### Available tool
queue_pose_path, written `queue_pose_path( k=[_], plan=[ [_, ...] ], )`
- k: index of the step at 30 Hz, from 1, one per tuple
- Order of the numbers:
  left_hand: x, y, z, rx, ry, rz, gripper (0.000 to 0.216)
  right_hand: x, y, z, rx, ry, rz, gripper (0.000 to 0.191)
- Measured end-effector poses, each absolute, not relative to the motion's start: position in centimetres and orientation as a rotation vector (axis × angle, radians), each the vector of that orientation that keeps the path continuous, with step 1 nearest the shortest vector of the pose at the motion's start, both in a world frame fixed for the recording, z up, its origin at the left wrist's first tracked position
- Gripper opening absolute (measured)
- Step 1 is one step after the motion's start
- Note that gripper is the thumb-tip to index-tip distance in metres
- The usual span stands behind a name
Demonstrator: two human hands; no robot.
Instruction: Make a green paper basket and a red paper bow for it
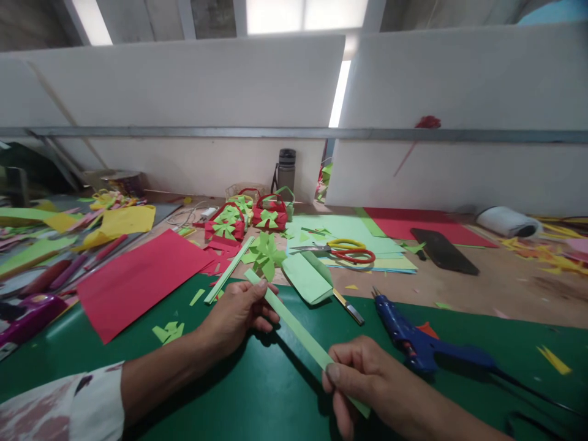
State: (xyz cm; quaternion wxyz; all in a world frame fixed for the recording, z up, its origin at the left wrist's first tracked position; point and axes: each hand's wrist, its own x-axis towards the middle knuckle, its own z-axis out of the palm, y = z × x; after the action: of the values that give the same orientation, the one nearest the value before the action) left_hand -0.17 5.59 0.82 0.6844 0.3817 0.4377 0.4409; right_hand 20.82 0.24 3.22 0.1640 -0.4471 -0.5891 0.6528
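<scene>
A long light green paper strip (294, 327) stretches between my two hands above the dark green mat (257, 392). My left hand (239, 312) pinches its far end, fingers closed. My right hand (367, 383) grips the near end between thumb and fingers. Just beyond the strip lie a green paper bow (265, 254), a folded green paper piece (307, 277) and another loose green strip (228, 269).
A blue glue gun (416, 340) lies right of my hands, a craft knife (349, 307) beside it. Scissors (346, 250) rest on stacked coloured sheets. A red sheet (138, 278) lies left. Red-and-green paper baskets (248, 217), a bottle (286, 165), a phone (443, 251) and white partitions stand behind.
</scene>
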Motion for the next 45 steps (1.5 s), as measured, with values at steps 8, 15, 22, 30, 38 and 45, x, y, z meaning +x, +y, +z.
queue_pose_path(
  k=[8, 15, 22, 30, 38, 45],
  plan=[
    [-0.5, 6.0, 0.9, 0.853, 1.024, 1.055, 0.026, 20.9, 0.7, 3.3, -1.284, -1.679, 1.899, 0.017],
    [-0.7, 6.1, 1.7, 0.789, 1.07, 1.091, 0.025, 20.7, 0.7, 3.0, -1.258, -1.553, 1.949, 0.018],
    [-0.2, 5.2, 1.3, 0.852, 0.957, 1.022, 0.026, 20.5, 0.6, 2.5, -1.312, -1.493, 1.957, 0.031],
    [1.2, 3.1, 1.0, 0.974, 0.901, 0.822, 0.036, 20.4, 0.6, 2.3, -1.309, -1.506, 1.958, 0.021],
    [0.9, 3.7, 0.8, 0.891, 0.858, 0.889, 0.029, 20.4, 0.5, 2.3, -1.311, -1.466, 1.955, 0.022],
    [0.8, 3.6, 1.0, 0.843, 0.903, 0.928, 0.032, 20.6, 0.5, 2.4, -1.292, -1.492, 1.967, 0.025]
  ],
)
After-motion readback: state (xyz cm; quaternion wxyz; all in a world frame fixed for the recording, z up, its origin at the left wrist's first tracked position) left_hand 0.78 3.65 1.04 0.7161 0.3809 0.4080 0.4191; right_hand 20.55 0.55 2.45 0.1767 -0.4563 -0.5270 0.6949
